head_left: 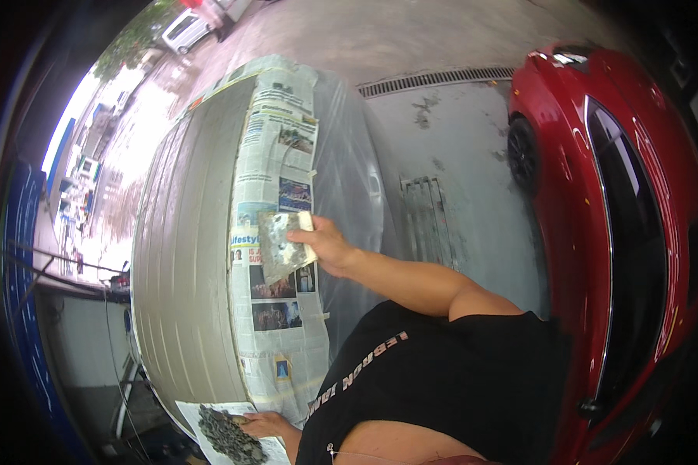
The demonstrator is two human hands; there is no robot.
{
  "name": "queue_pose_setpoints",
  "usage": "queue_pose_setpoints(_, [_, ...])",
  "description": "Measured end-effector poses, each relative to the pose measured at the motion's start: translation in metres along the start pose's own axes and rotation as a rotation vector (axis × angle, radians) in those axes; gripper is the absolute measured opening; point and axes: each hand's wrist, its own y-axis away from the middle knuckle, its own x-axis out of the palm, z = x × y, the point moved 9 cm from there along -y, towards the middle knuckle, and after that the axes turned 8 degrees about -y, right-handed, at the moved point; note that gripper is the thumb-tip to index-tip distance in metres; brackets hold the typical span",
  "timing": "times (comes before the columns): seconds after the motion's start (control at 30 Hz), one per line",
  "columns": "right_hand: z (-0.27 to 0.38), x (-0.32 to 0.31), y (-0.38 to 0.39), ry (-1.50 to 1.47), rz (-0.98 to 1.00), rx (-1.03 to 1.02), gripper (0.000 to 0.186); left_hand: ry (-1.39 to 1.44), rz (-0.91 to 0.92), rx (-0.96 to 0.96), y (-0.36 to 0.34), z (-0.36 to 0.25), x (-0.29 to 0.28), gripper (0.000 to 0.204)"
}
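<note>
My right hand [329,246] grips a flat, wide putty scraper [283,244] by its pale handle. Its blade is smeared with grey and white and hangs over the newspaper masking [275,155]. Low in the view, my left hand [270,426] holds a white sheet [190,411] by one edge, its thumb on top and the other fingers hidden below. A dark grey, clumpy mass [231,438] lies on that sheet. The newspaper borders a long, ribbed, grey-beige vehicle roof [190,225], on my left, and the sheet overlaps its near end.
Clear plastic film [353,163] drapes the vehicle's side beside the newspaper. A red car [570,178] stands to the right, past a grey floor with a drain grate [442,80]. Blue metalwork [27,287] and hanging cables are at the far left. A white vehicle [188,32] is parked outside.
</note>
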Motion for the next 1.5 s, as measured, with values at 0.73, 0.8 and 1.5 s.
queue_pose_setpoints(0.73, [-0.002, -0.004, 0.010, 0.141, -0.095, 0.092, 0.036, 0.049, 0.078, -0.182, 0.006, 0.022, 0.011, 0.050])
queue_pose_setpoints(0.8, [-0.002, -0.004, 0.009, 0.144, -0.095, 0.092, 0.037, 0.061, 0.054, -0.173, 0.003, 0.015, 0.005, 0.047])
queue_pose_setpoints(1.5, [-0.005, -0.006, 0.006, 0.170, -0.082, 0.090, 0.036, 0.055, 0.053, -0.173, 0.004, 0.027, 0.015, 0.044])
